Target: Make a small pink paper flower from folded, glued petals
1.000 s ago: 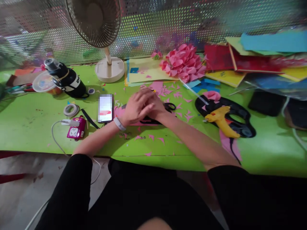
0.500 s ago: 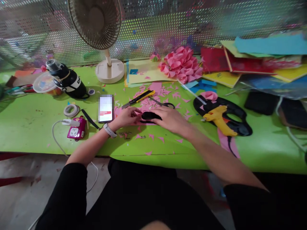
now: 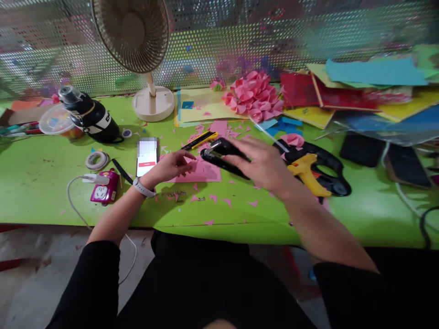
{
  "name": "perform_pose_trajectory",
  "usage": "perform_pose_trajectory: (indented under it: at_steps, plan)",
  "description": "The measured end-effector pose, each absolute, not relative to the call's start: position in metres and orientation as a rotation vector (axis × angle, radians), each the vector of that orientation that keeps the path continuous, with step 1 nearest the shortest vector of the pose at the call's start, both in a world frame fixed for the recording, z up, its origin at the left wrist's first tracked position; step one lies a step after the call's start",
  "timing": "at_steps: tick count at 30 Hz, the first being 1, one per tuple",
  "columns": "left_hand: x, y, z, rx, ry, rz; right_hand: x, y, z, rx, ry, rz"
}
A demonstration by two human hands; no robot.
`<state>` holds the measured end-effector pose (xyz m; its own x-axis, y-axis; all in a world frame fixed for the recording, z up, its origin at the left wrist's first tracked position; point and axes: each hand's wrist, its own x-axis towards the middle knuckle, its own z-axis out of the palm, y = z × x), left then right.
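My right hand (image 3: 262, 162) is wrapped around a black stapler (image 3: 224, 154), whose jaws point left and stand apart. The stapler is held above the right end of a pink paper sheet (image 3: 207, 172). My left hand (image 3: 174, 165) rests over the left part of that sheet, fingers apart and slightly bent, touching the paper. Just beyond the hands, a yellow and black box cutter (image 3: 202, 140) lies among pink scraps. The scissors are hidden behind my right hand and the stapler.
A phone (image 3: 147, 157), tape roll (image 3: 97, 160) and purple power adapter (image 3: 104, 187) lie left; a black bottle (image 3: 91, 114) and fan (image 3: 153, 103) stand behind. A pink paper flower cluster (image 3: 255, 96), yellow glue gun (image 3: 308, 176) and stacked coloured paper (image 3: 373, 73) occupy the right.
My hands were together over the stapler and have moved apart. My right hand has lifted the stapler and shifted it right, uncovering the pink sheet. My left hand stays near the sheet's left side.
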<state>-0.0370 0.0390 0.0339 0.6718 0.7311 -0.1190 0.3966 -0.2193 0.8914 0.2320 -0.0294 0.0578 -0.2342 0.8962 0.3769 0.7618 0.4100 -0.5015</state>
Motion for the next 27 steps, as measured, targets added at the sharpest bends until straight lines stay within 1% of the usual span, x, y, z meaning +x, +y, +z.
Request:
perform_pose_trajectory:
  at_steps: [3, 5, 10, 13, 17, 18, 19, 23, 25, 27]
  plan:
    - [-0.040, 0.045, 0.035, 1.719, 0.878, 0.468, 0.257, -0.006, 0.069, -1.492, -1.956, 0.191]
    - [-0.041, 0.047, 0.034, 1.667, 0.903, 0.500, 0.274, 0.020, 0.065, -1.538, -1.916, 0.107]
    - [-0.036, 0.046, 0.025, 1.526, 0.938, 0.463, 0.301, 0.084, 0.016, -1.704, -1.893, 0.100]
    - [-0.032, 0.043, 0.019, 1.484, 0.902, 0.475, 0.306, 0.102, -0.010, -1.682, -1.904, 0.134]
    - [-0.028, 0.038, 0.015, 1.485, 0.873, 0.541, 0.294, 0.088, -0.012, -1.575, -1.827, 0.114]
    - [-0.027, 0.037, 0.015, 1.490, 0.872, 0.557, 0.286, 0.078, -0.008, -1.549, -1.788, 0.154]
    - [-0.026, 0.036, 0.015, 1.492, 0.873, 0.569, 0.278, 0.066, -0.004, -1.521, -1.763, 0.267]
    - [-0.021, 0.032, 0.011, 1.471, 0.877, 0.611, 0.241, 0.014, 0.001, -1.332, -1.720, 1.108]
    - [-0.019, 0.032, 0.008, 1.468, 0.878, 0.629, 0.230, -0.001, -0.002, -1.310, -1.657, 1.287]
    - [-0.018, 0.031, 0.006, 1.475, 0.873, 0.646, 0.226, -0.006, -0.006, -1.328, -1.611, 1.354]
